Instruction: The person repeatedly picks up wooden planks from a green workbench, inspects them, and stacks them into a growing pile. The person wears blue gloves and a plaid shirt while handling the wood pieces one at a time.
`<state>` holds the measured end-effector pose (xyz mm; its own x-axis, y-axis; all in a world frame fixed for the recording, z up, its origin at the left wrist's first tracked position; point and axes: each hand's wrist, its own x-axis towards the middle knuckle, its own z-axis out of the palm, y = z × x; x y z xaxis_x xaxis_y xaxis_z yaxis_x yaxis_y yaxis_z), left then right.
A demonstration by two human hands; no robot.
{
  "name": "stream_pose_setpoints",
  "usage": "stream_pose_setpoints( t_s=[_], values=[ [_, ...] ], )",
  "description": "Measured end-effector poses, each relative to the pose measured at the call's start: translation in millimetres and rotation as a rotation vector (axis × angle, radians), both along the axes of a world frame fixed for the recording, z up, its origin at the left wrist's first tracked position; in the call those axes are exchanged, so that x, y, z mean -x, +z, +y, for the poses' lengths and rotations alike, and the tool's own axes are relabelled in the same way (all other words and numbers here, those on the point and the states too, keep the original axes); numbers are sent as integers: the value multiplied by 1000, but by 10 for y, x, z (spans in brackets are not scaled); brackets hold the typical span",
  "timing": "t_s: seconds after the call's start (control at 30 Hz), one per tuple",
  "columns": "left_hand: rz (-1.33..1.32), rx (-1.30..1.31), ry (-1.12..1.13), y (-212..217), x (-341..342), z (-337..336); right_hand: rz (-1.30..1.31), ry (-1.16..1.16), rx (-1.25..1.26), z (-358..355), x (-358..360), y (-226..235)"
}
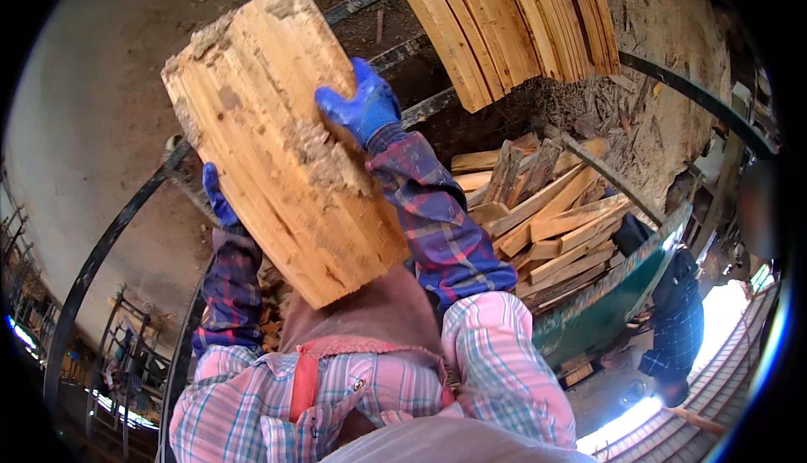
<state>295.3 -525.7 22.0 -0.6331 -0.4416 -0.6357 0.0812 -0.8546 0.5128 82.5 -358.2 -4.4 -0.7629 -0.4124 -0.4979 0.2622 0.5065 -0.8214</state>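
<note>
A wide stack of wooden boards [277, 160], pressed side by side, is tilted in front of my body. Crumbly grey-brown dirt clings to its top end and right side. My right hand [361, 103], in a blue glove, grips its right edge, thumb lying over the face. At the left edge is my left hand [218, 196], also blue-gloved, with most of its fingers hidden behind the wood. The lower end of the stack reaches my brown apron [370, 320].
Another row of boards [504, 22] rests on a black metal rail frame [424, 110] at the far right. Below it, split wood pieces [563, 219] fill a green-sided container [588, 324]. A curved black bar [92, 270] runs along the left. A person in dark clothes [675, 320] stands at right.
</note>
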Motion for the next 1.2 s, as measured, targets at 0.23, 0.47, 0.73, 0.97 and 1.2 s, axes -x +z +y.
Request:
stream_pose_setpoints(
  t_s=[0.23, 0.47, 0.73, 0.97, 1.2],
  values=[
    [-457, 71, -426, -3018, 1699, 537, 618, -548, -85, 659, 526, -571],
    [-250, -3, -607, -3060, 2136, 1136, 395, -642, 145, 1024, 360, -89],
    [127, 238, -1193, -824, 2698, 2833, 545, -639, 209, 2655, 49, 1951],
    [765, 659, -1017, 148, 2461, 5424, 661, -912, -533, 5355, -2251, 1081],
    [1241, 1633, -1374, 442, 453, 6624, 148, -918, -865, 6596, -4990, 825]
  ],
)
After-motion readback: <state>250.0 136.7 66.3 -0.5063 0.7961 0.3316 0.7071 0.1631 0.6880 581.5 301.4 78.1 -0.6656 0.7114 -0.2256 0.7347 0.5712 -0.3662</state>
